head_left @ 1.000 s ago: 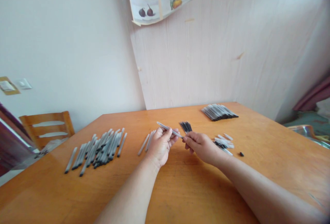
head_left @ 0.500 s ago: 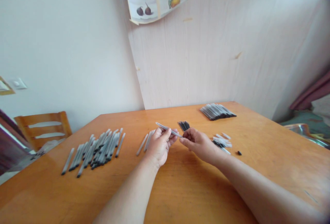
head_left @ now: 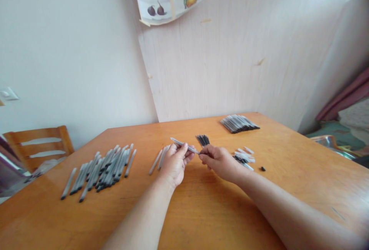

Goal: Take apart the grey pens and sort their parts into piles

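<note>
My left hand (head_left: 175, 165) is closed around a slim whitish translucent pen (head_left: 176, 141), thumb on top, with the pen's far end sticking out to the upper left. At its lower right end, the fingertips of my right hand (head_left: 220, 162) pinch together. A dark bit shows where they meet the pen; the fingers hide the rest. A few pale pen barrels (head_left: 155, 162) lie just left of my left hand. Behind my right hand is a bundle of thin black refills (head_left: 203, 139). To its right lie clear caps (head_left: 248, 150) mixed with small black pieces (head_left: 241, 160).
A loose heap of black-ended pens (head_left: 108, 169) covers the table's left part. Neatly stacked pens (head_left: 239, 124) lie at the back right. One small black piece (head_left: 263, 169) sits alone on the wooden table (head_left: 219, 211). A wooden chair (head_left: 37, 144) stands at the left.
The view has swung slightly right, so everything appears shifted left. My right fingers have come closer around the pen's lower right end. My left hand keeps the same hold.
</note>
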`<state>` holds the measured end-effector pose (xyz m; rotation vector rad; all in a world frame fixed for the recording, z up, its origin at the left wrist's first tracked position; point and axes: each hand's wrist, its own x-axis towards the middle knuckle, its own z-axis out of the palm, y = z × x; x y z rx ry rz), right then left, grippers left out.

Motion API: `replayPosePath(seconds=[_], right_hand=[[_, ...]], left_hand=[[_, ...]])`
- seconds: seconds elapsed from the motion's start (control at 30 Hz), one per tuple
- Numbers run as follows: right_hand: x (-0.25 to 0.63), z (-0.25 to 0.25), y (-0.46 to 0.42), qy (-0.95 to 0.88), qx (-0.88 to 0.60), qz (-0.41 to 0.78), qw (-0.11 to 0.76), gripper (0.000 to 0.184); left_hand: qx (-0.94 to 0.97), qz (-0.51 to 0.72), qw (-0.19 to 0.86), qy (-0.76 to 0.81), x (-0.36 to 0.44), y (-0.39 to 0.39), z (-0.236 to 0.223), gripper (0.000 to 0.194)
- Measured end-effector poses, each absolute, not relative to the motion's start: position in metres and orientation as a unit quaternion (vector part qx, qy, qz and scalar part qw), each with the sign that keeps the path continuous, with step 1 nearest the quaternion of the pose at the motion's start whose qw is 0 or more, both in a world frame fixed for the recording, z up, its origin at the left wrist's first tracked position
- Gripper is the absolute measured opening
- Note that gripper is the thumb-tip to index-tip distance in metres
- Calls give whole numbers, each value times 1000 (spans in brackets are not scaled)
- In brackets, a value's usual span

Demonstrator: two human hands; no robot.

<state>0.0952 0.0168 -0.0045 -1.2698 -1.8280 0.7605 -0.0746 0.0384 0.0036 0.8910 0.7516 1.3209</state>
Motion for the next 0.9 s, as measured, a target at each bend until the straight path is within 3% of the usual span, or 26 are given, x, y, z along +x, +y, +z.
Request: replayPosePath(seconds=[0.2,0.4,0.57,0.8,0.9], right_hand=[[100,-4,18,-736,-500,245,385,16],[116,11,16,-766,-518,229,302,16],[143,18,28,-722,-631,113,262,22],[158,14,35,-704,-698,81,103,19],[150,14,31,-713,-688,77,113,18]], left_hand=[[374,573,625,376,-76,41,1,25],[347,597,611,388,-80,47,-1,17],[331,612,602,391,-84,51,-2,11],[342,600,604,398,-82,48,0,11],[352,591,603,405,-81,47,0,12]])
